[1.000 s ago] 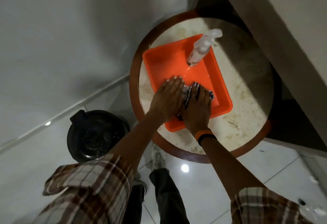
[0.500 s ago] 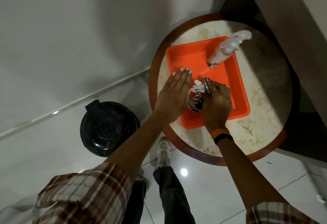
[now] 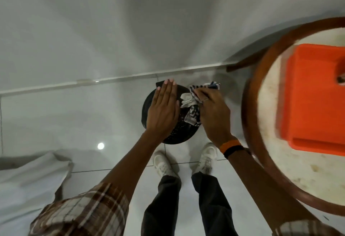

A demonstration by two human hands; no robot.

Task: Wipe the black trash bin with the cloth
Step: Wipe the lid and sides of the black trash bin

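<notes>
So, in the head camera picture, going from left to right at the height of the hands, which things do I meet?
Left hand flat over the black trash bin → cloth → right hand holding it → round table → orange tray.

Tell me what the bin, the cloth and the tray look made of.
Black trash bin: looks like perforated metal mesh, fine rows of glinting dots; could be plastic. Cloth: soft woven fabric, white with dark stripes, crumpled in the right hand. Orange tray: likely moulded plastic, smooth and uniform in colour.
</notes>
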